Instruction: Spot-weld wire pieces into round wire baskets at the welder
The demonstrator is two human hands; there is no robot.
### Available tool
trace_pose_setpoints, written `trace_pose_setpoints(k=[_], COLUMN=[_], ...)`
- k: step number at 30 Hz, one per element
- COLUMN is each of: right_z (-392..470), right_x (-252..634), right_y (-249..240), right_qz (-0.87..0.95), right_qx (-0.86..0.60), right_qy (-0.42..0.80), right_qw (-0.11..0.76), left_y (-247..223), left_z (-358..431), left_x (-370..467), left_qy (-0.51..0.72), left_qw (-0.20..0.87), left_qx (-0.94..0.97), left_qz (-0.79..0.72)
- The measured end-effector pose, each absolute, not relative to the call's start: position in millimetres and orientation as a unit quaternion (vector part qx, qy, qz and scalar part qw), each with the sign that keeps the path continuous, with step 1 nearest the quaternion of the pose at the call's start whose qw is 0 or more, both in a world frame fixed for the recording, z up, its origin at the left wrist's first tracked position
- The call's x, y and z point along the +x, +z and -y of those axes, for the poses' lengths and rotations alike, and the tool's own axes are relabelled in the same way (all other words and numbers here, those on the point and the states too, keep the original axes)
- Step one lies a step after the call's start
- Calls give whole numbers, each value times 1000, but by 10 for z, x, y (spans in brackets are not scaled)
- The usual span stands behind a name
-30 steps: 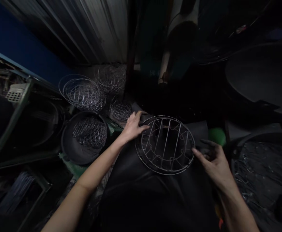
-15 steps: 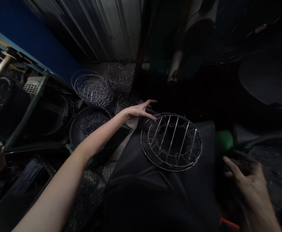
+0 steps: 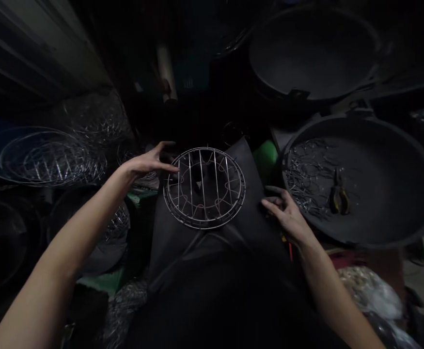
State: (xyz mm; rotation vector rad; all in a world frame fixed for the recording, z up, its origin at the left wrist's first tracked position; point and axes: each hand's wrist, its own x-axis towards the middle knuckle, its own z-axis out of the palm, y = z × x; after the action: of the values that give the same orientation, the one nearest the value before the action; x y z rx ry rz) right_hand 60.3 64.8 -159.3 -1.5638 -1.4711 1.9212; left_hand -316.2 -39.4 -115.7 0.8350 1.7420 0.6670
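A round wire rack point(image 3: 203, 189) with straight parallel bars and bent wire loops around its ring lies on dark cloth point(image 3: 212, 257) in front of me. My left hand point(image 3: 157, 159) is at the rack's upper left rim. Its thumb touches the rim and its fingers are spread apart. To the right of the rack, apart from it, my right hand point(image 3: 282, 213) hovers by the cloth's edge, fingers loosely bent with a gap to the thumb. I make out nothing in it. Close by on the right, a wide dark pan point(image 3: 389, 194) holds many bent wire pieces point(image 3: 306, 174) and yellow-handled pliers point(image 3: 339, 194).
Stacked wire racks point(image 3: 55, 160) stand at the left. Below them a dark basin point(image 3: 99, 257) holds more wire parts. Another large dark pan point(image 3: 313, 53) is at the upper right. A green rounded object point(image 3: 265, 155) sits behind my right hand. Plastic bags point(image 3: 373, 291) lie lower right.
The view has swung right, bringing the pan with the pliers into sight. My right hand has come nearer to the rack. My left hand remains at the rack's rim.
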Motion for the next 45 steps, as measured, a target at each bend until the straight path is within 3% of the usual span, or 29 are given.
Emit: trace_pose_setpoints(k=[12,27,33,45], right_z=[-423,-277,-461,-517], right_x=[411,-93,-385,-650], right_y=[-1498,-1421,-1305,-1224], right_qz=[527,471,570,673], right_qx=[-515,-540,-463,-395], right_qy=[673,681,647,594], right_qw=[70,150,202,198], left_y=[-1160,-1070,-998,-1282], left_z=[467,1057,1327,1627], left_x=[-3034,-3039,-3010,-2909], left_qy=[372,460,525,619], left_qw=[538,460,402,364], left_qx=[268,215,154,105], left_qz=[-708,-729,-734,-688])
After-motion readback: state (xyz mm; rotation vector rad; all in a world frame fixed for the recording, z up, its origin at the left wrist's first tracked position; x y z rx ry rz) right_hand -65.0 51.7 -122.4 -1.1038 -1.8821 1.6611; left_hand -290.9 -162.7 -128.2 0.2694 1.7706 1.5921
